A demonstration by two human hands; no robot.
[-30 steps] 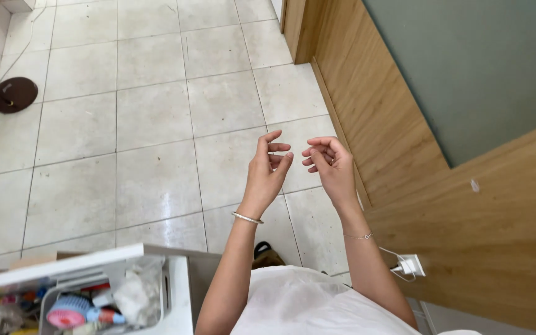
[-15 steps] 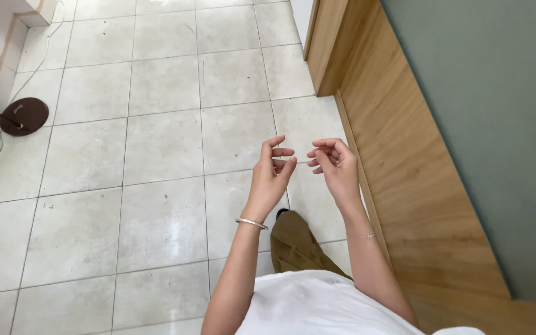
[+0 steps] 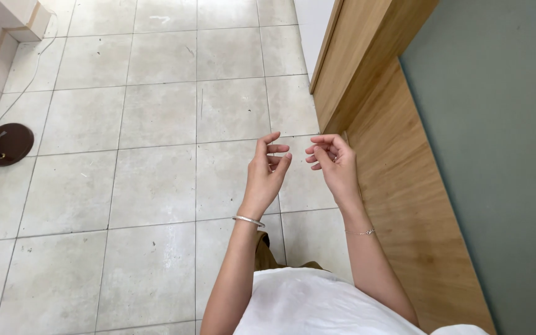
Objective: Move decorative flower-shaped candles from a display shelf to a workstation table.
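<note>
I hold both hands raised in front of me over the tiled floor (image 3: 150, 186), close together but not touching. My left hand (image 3: 267, 174) has its fingers (image 3: 275, 149) loosely curled and spread, the fingertips turned toward the other hand; a silver bangle (image 3: 248, 220) sits on that wrist. My right hand (image 3: 335, 162) is curled too, thumb and forefinger drawn near each other as if pinching — whether anything thin lies between them I cannot tell, since nothing shows there at this size. A fine chain bracelet (image 3: 362, 232) circles my right wrist. Neither hand is clenched into a fist, and neither visibly grasps an object; both hang in the air, well above the grey square tiles. To my right runs a wooden panel (image 3: 398, 180) that slopes along the edge of a grey-green wall (image 3: 504, 155). Far off at the left, a round dark-brown base (image 3: 7, 144) rests on the floor, with a thin cable (image 3: 29, 87) trailing past it along the white wall — well apart from my hands. Below, my white shirt (image 3: 317, 304) fills the bottom of the view.
</note>
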